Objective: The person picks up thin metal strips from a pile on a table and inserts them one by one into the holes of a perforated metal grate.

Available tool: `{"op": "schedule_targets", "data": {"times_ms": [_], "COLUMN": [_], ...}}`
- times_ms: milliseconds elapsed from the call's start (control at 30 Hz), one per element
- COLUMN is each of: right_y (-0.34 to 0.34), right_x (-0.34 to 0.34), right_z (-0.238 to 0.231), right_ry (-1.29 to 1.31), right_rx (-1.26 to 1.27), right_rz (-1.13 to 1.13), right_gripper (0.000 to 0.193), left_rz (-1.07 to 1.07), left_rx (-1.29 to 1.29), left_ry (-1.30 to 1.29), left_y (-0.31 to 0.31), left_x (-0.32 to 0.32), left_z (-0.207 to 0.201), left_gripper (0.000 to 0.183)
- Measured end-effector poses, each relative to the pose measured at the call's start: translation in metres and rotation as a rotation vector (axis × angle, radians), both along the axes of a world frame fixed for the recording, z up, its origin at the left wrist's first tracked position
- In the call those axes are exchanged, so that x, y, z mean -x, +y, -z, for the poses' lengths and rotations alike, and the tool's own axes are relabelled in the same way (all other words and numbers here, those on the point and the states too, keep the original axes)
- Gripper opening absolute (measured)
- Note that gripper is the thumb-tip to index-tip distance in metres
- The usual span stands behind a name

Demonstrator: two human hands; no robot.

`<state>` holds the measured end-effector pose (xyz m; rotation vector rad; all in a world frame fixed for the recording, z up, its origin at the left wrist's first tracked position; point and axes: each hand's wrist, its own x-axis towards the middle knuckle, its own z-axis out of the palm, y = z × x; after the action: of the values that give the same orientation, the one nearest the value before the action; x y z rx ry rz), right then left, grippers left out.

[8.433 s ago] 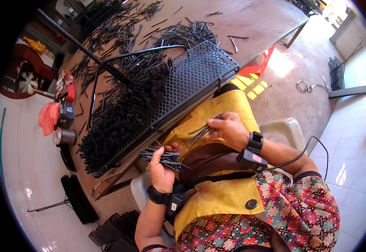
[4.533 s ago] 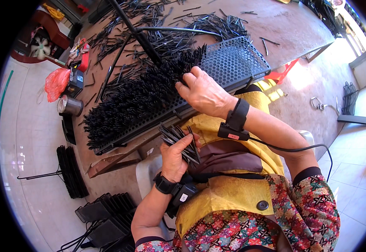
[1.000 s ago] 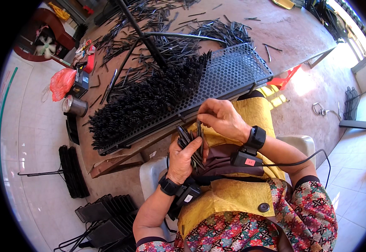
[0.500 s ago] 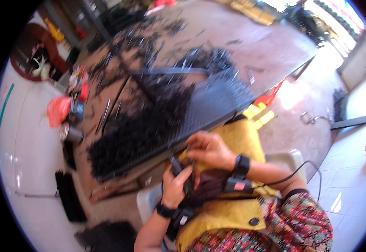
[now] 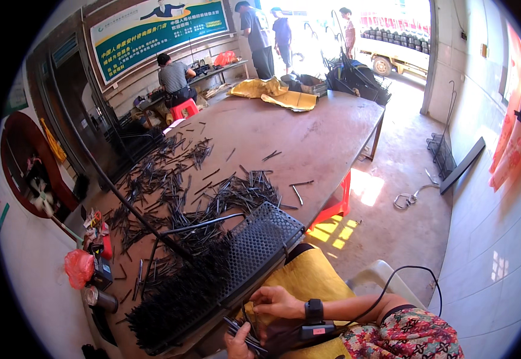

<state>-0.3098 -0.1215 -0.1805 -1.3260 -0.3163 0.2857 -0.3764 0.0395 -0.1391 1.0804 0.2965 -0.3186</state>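
Note:
Near the lower edge, my left hand point(image 5: 238, 344) is closed around several thin dark strips point(image 5: 254, 343). Just above and to its right, my right hand point(image 5: 279, 302) has thumb and fingers drawn together; whatever lies between them is too small to make out. Beyond both hands, at the table's near edge, lies a long black perforated board point(image 5: 266, 239). Dense black bristles point(image 5: 182, 299) cover its left part, while the holes on its right part are bare. Yellow cloth point(image 5: 317, 272) covers my lap.
Loose dark strips point(image 5: 170, 179) lie scattered over the brown table point(image 5: 308, 137). A long dark pole point(image 5: 117, 191) slants across the left. A metal can point(image 5: 100, 299) and a red plastic bag point(image 5: 79, 268) sit at the left edge. Several people point(image 5: 257, 36) are farther back.
The view has tilted up, bringing in the far wall, doorway and people. My hands now appear lower in the picture, still close together, the left still holding dark strips.

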Motion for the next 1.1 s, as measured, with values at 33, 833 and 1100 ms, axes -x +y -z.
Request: {"op": "schedule_targets", "data": {"times_ms": [33, 833, 1100], "right_y": [-0.002, 0.002, 0.002], "right_x": [0.001, 0.031, 0.014], "right_z": [-0.001, -0.03, -0.025], "right_ry": [0.001, -0.472, 0.198], "right_rx": [0.031, 0.372, 0.014], "right_rz": [0.04, 0.1, -0.056], "right_gripper": [0.023, 0.02, 0.029], "left_rz": [0.016, -0.243, -0.203], "left_rx": [0.01, -0.074, -0.144], "left_ry": [0.012, -0.074, -0.12], "left_y": [-0.001, 0.007, -0.007], "left_x": [-0.001, -0.004, 0.001], "left_z": [-0.002, 0.025, 0.008], "left_gripper": [0.018, 0.021, 0.025]}}
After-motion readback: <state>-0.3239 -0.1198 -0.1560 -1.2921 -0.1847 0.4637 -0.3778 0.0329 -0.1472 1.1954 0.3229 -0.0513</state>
